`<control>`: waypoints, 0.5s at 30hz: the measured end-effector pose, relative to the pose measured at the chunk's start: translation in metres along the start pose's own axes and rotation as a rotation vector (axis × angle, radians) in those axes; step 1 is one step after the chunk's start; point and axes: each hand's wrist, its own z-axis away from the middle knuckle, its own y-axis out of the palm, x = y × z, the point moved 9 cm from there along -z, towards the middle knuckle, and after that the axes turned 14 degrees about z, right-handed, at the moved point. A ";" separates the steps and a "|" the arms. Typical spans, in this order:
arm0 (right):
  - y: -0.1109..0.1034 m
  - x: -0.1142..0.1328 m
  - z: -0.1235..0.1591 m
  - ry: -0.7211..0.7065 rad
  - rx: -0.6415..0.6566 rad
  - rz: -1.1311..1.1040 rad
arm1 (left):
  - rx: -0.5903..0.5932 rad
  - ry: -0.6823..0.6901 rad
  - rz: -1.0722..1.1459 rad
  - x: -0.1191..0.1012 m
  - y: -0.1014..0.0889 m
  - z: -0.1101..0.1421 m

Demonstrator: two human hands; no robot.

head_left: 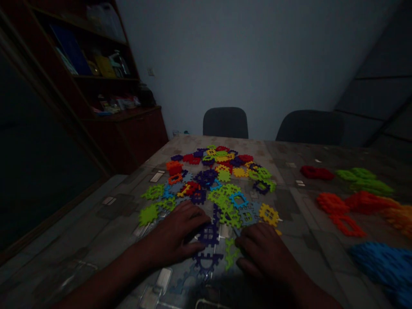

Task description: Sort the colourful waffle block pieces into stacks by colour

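Note:
A wide spread of flat, notched plastic waffle-block pieces (209,184) in purple, green, yellow, red, orange and blue lies on the patterned table top (96,227). My left hand (175,231) rests palm down at the near edge of the spread, its fingertips beside a dark purple piece (208,234). My right hand (264,251) lies palm down close by, its fingers next to a green piece (231,253). Whatever lies under either palm is hidden. Another purple piece (207,262) lies between my wrists.
To the right, heaps of pieces lie by colour: red (317,172), green (360,178), orange (347,210) and blue (383,266). A dark wooden cabinet (96,73) with cluttered shelves stands at back left. Two dark chairs (225,123) (310,127) stand beyond the table.

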 end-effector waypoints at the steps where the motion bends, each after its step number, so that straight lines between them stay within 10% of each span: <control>1: 0.002 0.002 -0.002 -0.008 0.016 -0.008 | -0.036 -0.001 -0.036 0.004 -0.002 0.000; 8: 0.012 0.000 -0.012 0.025 0.100 0.064 | -0.143 -0.139 -0.222 0.042 0.001 0.005; 15: -0.004 -0.023 -0.015 0.197 0.140 -0.007 | -0.183 -0.057 -0.116 0.020 -0.008 0.004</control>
